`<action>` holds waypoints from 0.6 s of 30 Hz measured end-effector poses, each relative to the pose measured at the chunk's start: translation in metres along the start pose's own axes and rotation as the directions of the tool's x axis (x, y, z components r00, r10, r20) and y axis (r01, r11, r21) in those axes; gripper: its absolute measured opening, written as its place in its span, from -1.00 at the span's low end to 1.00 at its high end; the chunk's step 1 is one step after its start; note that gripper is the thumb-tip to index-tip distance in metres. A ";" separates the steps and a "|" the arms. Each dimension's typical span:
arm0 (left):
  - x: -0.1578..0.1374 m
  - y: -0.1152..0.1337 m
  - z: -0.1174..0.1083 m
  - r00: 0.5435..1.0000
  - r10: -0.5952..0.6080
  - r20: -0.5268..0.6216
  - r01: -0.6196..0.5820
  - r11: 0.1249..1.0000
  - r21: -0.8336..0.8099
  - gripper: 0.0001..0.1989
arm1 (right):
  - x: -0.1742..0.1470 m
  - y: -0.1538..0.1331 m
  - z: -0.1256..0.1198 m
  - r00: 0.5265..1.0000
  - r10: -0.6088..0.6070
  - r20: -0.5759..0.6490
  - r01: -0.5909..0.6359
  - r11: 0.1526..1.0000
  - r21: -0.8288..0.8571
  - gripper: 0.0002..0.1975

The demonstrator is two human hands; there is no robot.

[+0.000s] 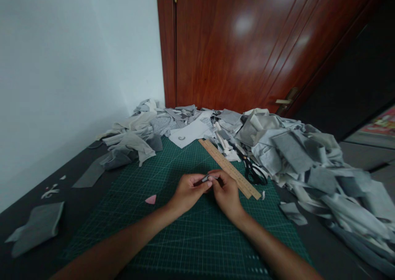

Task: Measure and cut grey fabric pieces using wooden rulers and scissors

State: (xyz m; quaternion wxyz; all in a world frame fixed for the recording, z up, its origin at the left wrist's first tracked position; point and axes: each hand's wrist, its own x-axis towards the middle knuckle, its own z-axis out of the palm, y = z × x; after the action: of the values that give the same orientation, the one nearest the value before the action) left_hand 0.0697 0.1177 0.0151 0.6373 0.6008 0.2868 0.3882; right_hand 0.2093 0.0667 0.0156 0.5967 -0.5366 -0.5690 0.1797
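My left hand point(189, 190) and my right hand point(226, 191) meet over the middle of the green cutting mat point(185, 239). Between their fingertips they pinch a small grey piece point(205, 178), perhaps fabric, mostly hidden by the fingers. A pink triangle of tailor's chalk or cloth point(151, 199) lies on the mat left of my left hand. Just beyond my right hand, two wooden rulers point(230, 167) lie side by side at a slant. Black-handled scissors point(254, 173) rest to the right of the rulers.
Grey and white fabric scraps are heaped at the left point(132, 138) and right point(293, 148). White paper point(191, 132) with a small grey curved piece point(182, 138) lies at the back. A folded grey cloth point(40, 226) sits at the left. Behind stands a wooden door point(228, 45).
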 end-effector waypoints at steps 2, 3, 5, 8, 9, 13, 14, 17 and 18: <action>0.000 -0.003 0.001 1.000 -0.011 -0.001 0.011 1.000 -0.013 -0.59 | -0.001 0.000 0.000 1.000 -0.008 0.009 0.008 1.000 0.000 -0.86; 0.000 -0.003 0.001 1.000 -0.018 0.001 0.018 1.000 -0.024 -0.59 | -0.001 0.000 0.000 1.000 -0.010 0.014 0.010 1.000 0.002 -0.85; -0.001 -0.001 0.001 0.999 -0.032 0.002 0.032 0.998 -0.053 -0.59 | -0.001 0.000 0.000 1.000 -0.010 0.018 0.010 1.000 0.008 -0.85; -0.002 0.002 0.002 0.999 -0.051 0.000 0.050 0.993 -0.103 -0.56 | -0.001 0.000 -0.001 1.000 -0.011 0.012 0.010 1.000 0.006 -0.85; -0.002 0.003 0.002 0.999 -0.054 0.001 0.054 0.992 -0.118 -0.54 | -0.001 -0.001 -0.001 1.000 -0.011 0.010 0.011 1.000 0.005 -0.86; -0.003 0.003 0.001 0.998 -0.056 0.001 0.056 0.987 -0.150 -0.49 | 0.000 -0.001 -0.001 1.000 -0.020 0.018 0.020 1.000 0.007 -0.86; -0.003 0.003 0.001 0.998 -0.057 -0.001 0.056 0.987 -0.153 -0.49 | 0.000 -0.001 -0.001 0.999 -0.023 0.021 0.023 1.000 0.008 -0.86; -0.003 0.002 0.000 0.998 -0.067 0.006 0.067 0.983 -0.172 -0.48 | -0.001 0.001 -0.002 0.999 -0.032 0.030 0.032 0.999 0.005 -0.85; -0.003 0.002 0.000 0.997 -0.070 0.009 0.071 0.981 -0.178 -0.47 | -0.001 0.002 -0.002 0.999 -0.036 0.037 0.036 0.999 0.004 -0.84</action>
State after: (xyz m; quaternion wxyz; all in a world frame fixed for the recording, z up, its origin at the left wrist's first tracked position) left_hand 0.0676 0.1148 0.0171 0.7023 0.5312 0.2710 0.3887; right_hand 0.2115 0.0659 0.0143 0.5901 -0.5218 -0.5893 0.1797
